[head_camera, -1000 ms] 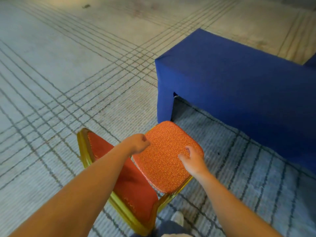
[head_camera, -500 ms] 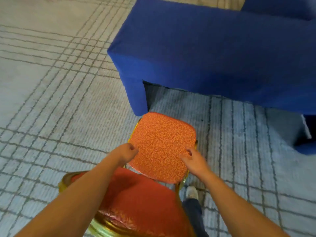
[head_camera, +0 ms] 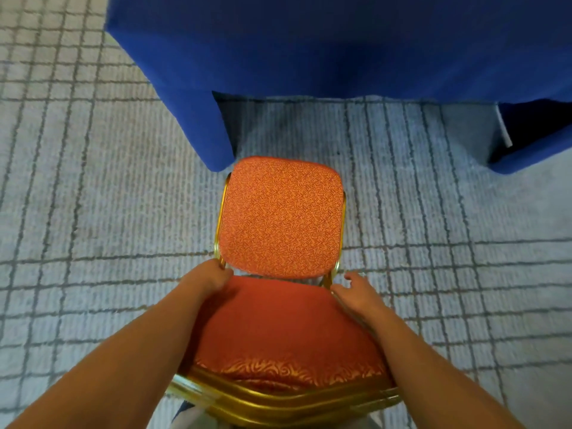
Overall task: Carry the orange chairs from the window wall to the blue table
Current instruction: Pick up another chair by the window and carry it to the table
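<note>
grid carpet (head_camera: pixel 93 196) before blue table (head_camera: pixel 309 41): orange chair (head_camera: pixel 283 215) between hands, left hand (head_camera: pixel 210 278) clasping frame beside backrest, right hand (head_camera: pixel 356 294) loose, open on opposite edge.

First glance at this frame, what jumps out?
The orange chair at centre, gold-framed, its seat facing the blue table that fills the top. The left hand grips the frame by the seat's rear corner, while the right hand rests open on the backrest's side.
</note>
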Demonstrator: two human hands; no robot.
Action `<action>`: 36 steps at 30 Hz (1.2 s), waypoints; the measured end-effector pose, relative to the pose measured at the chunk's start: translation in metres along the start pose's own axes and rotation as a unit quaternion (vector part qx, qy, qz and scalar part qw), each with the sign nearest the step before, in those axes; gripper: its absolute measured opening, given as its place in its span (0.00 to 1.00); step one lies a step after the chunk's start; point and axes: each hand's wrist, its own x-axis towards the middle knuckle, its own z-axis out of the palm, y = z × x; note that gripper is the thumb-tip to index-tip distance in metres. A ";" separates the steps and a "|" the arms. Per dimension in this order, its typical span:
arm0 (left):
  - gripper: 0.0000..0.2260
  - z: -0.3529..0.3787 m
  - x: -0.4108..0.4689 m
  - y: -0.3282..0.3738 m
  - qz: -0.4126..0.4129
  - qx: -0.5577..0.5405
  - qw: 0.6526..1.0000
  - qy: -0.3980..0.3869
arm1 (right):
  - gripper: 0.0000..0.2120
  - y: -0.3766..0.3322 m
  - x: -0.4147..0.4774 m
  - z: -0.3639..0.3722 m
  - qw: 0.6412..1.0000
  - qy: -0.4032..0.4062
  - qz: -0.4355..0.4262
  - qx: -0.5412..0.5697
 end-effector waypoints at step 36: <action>0.34 -0.026 0.004 -0.013 -0.201 0.074 0.949 -0.232 | 0.28 0.014 0.023 0.000 0.960 -0.225 0.164 0.011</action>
